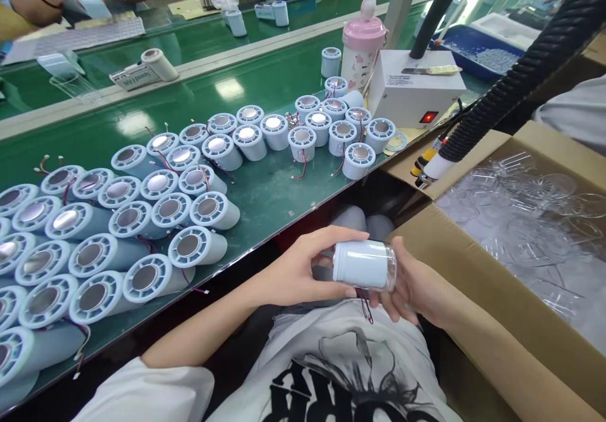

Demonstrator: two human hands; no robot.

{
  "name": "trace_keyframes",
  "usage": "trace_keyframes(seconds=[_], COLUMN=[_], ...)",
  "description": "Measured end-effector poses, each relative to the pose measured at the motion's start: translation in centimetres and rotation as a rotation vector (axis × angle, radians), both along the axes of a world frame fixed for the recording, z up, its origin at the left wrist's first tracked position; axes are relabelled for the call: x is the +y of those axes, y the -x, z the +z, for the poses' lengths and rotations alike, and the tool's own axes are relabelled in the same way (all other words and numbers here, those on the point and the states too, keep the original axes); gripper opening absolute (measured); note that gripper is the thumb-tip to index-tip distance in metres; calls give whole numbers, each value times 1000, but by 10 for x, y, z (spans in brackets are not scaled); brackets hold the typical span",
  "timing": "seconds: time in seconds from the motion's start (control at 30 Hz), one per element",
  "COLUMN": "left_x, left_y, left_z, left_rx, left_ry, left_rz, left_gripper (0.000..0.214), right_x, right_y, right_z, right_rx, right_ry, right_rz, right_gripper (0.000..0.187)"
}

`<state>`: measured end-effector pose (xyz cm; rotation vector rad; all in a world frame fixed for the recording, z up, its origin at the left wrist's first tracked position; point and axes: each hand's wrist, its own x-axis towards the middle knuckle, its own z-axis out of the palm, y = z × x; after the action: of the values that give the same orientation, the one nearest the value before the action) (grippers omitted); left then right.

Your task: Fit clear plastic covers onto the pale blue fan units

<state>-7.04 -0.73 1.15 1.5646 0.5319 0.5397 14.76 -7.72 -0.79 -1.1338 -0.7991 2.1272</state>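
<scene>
Head view, held cylinder: a pale-blue cylinder lay on its side between the two hands, above the lap and in front of the bench edge.
Left hand: the left hand gripped the cylinder near its left end, digits curved along its upper and lower sides.
Clear shell: a transparent shell surrounded the cylinder's right end and projected slightly past it.
Right hand: the right hand held the shell's end, thumb at the rim and fingers curled beneath.
Loose wires: thin dark leads hung below the cylinder; good handling called for leaving them free of the shell's edge.
Alignment: shell and cylinder were best kept on one axis, with light, even pressure so that the thin plastic did not flex or scuff.
Green bench: similar cylinders stood or leaned in rows on the green surface, many with leads showing.
Open carton: a cardboard box at the right contained a heap of clear plastic parts.
</scene>
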Motion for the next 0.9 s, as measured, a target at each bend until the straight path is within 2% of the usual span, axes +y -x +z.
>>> trace_keyframes(seconds=[0.07,0.13,0.2,0.23,0.27,0.3,0.4,0.47,0.53,0.7,0.8,0.9], left_x=[-1,-2,-2,-2,-2,-2,-3,-6,-10,-19,-21,-19], left_y=[-1,-1,0,0,0,0,1,2,3,2,-2,-6], left_z=[4,6,6,6,7,7,9,9,8,0,-2,-1], left_rx=[29,37,39,39,37,34,14,13,10,-42,-63,-73], left_ry=[79,153,227,250,256,244,144,135,188,321,300,176], left_rz=[15,10,-13,-27,-39,-50,-77,-95,-115,-152,-142,-101], left_gripper=[66,66,66,66,67,69,77,76,75,83,82,76], right_x=[-4,-8,-10,-11,-12,-13,-16,-20,-24,-30,-28,-24], right_y=[-5,-11,-15,-16,-17,-17,-15,-13,-13,-15,-17,-19], right_z=[-1,-1,0,1,1,1,0,-2,-3,4,8,6], right_rx=[-157,-379,-568,-620,-632,-604,-360,-230,-228,-378,-405,-325], right_ry=[-317,-726,-1080,-1173,-1187,-1126,-764,-625,-619,-732,-752,-701], right_rz=[-108,-169,-135,-107,-89,-82,-125,-156,-173,-152,-119,-126], right_gripper=[76,71,69,67,65,62,56,51,48,42,43,55])
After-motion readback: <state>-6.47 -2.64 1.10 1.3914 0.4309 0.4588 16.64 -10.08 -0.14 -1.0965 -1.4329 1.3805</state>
